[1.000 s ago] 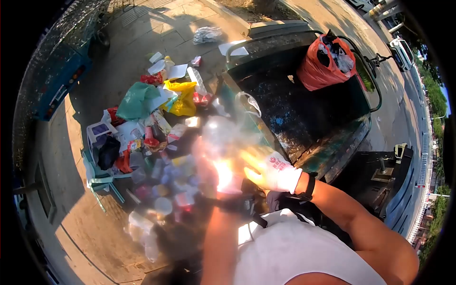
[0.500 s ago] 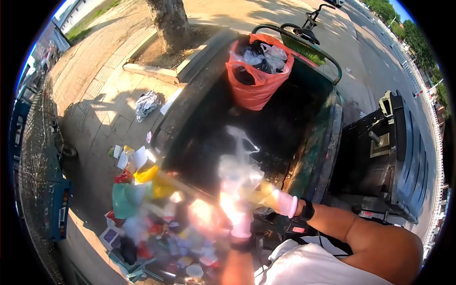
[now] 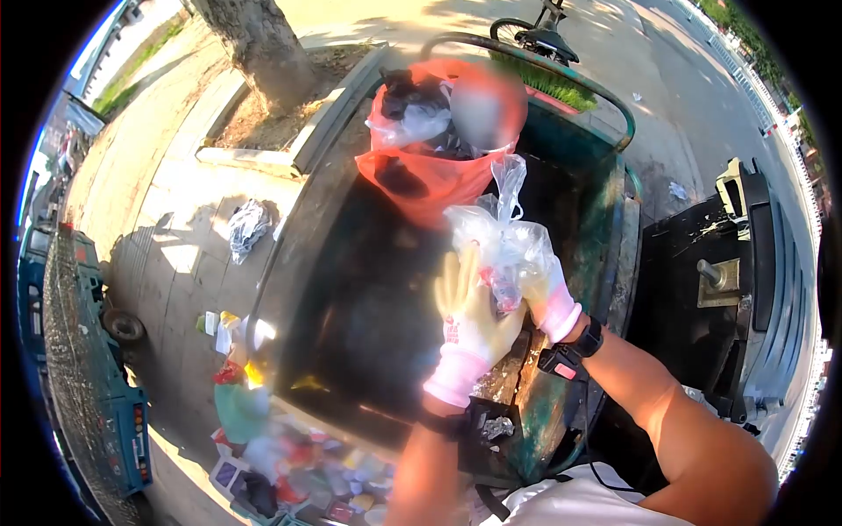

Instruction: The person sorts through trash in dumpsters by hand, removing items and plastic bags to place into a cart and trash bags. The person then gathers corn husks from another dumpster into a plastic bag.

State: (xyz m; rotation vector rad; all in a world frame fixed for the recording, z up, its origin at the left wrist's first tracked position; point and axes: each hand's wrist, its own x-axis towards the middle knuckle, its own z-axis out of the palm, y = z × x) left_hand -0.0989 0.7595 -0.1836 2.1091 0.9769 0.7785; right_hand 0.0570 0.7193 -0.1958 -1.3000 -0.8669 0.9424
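My gloved left hand (image 3: 469,307) lies against the lower left of a clear plastic bag (image 3: 502,232), its fingers stretched out and its thumb beside the right hand. My right hand (image 3: 551,298), also gloved in white with a pink cuff, grips the bag from the right; the bag partly covers its fingers. Something small and reddish shows in the bag's lower part. Just beyond it stands an orange plastic bag (image 3: 425,188) stuffed with black and white bags, inside the green cart bed (image 3: 351,298).
A heap of mixed litter (image 3: 324,469) lies at the lower left. Crumpled foil-like litter (image 3: 250,230) is on the paving. A tree (image 3: 254,48), a bicycle (image 3: 539,39), a metal rail (image 3: 535,54) and a black bin (image 3: 702,289) surround the cart.
Both hands and the clear bag have moved forward, up to the orange bag. My left hand's fingers now show stretched out. The view has shifted a little.
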